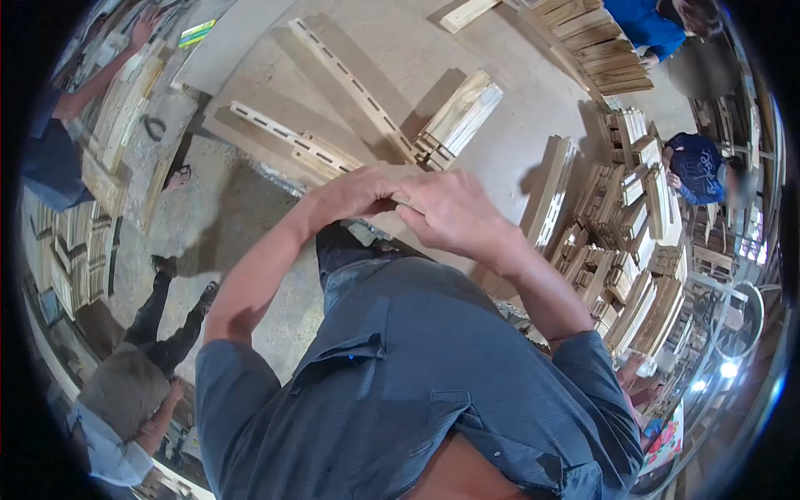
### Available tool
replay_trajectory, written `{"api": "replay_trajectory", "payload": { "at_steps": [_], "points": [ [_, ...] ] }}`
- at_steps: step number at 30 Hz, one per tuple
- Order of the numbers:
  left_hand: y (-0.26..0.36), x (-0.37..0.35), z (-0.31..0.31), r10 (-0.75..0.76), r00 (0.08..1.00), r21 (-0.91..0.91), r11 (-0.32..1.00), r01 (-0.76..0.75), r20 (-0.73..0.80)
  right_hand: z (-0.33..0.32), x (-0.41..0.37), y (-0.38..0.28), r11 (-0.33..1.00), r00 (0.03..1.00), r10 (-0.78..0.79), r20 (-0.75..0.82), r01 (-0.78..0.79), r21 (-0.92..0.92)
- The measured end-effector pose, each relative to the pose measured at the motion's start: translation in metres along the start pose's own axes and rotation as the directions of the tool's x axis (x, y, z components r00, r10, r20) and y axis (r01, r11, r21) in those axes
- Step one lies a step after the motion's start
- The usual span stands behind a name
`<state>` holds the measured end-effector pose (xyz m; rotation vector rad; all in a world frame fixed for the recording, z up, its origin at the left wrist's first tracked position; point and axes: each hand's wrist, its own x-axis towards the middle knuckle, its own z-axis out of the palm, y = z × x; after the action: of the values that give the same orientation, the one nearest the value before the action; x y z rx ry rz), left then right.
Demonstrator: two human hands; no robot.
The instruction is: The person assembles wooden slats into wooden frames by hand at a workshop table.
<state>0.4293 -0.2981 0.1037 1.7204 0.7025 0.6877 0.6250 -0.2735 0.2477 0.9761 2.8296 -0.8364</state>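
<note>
- Workshop bench [521, 108], tan, strewn with wood.
- Left hand [360, 192] and right hand [457, 208] curl close together above its near edge; whether either grip pinches anything, I cannot tell.
- Near strip [287, 133], slotted, lies just beyond the left hand; long strip [354, 90] angles away beside a stack [461, 117].
- Risk: a knuckle pushed forward might knock them askew.

No text can be read for certain; the white lettering [707, 162] on a navy shirt [685, 147] is unclear
</note>
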Motion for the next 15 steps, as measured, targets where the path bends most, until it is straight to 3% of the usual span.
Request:
{"api": "replay_trajectory", "payload": {
  "at_steps": [1,3,5,6,7,8,9,10,11,13,15],
  "points": [
    [-0.006,0.001,0.002,0.013,1.0,-0.007,1.0,-0.013,0.007,0.0,-0.005,0.0,1.0,0.999,0.031,0.013,-0.031,-0.002],
    [-0.022,0.0,0.005,-0.051,0.996,0.275,0.961,0.03,0.071,-0.01,-0.009,0.007,0.998,0.997,0.068,0.03,-0.067,-0.013],
    [-0.039,-0.003,0.006,-0.068,0.993,0.31,0.95,0.033,0.101,-0.034,-0.009,0.029,0.972,0.953,-0.049,0.3,-0.024,0.234],
    [-0.018,-0.002,-0.001,-0.16,0.984,0.319,0.939,0.126,0.084,-0.043,-0.001,0.057,0.938,0.887,-0.052,0.459,-0.114,0.327],
    [-0.006,-0.002,-0.006,-0.254,0.965,0.327,0.919,0.22,0.063,-0.049,0.008,0.083,0.837,0.934,0.051,0.355,-0.234,0.495],
    [-0.01,-0.003,-0.008,-0.174,0.984,0.285,0.946,0.157,0.037,-0.05,0.021,0.109,0.688,0.948,0.173,0.268,-0.311,0.656],
    [-0.002,-0.003,-0.01,-0.174,0.984,0.285,0.946,0.157,0.038,-0.03,0.043,0.15,0.743,0.879,0.477,0.003,-0.405,0.532],
    [0.011,-0.003,-0.015,-0.152,0.985,0.181,0.97,0.164,-0.079,-0.002,0.061,0.187,0.735,0.682,0.665,-0.304,-0.527,0.426],
    [0.019,-0.003,-0.019,-0.141,0.97,0.08,0.984,0.159,-0.197,0.025,0.072,0.21,0.736,0.682,0.664,-0.306,-0.523,0.43],
    [-0.007,-0.005,-0.021,-0.111,0.946,0.006,0.993,0.119,-0.303,0.058,0.099,0.226,0.648,0.514,0.736,-0.441,-0.724,0.237],
    [0.003,-0.002,-0.027,-0.27,0.881,-0.039,0.96,0.277,-0.389,0.058,0.103,0.223,0.62,0.502,0.779,-0.376,-0.707,0.339]
  ]
}}
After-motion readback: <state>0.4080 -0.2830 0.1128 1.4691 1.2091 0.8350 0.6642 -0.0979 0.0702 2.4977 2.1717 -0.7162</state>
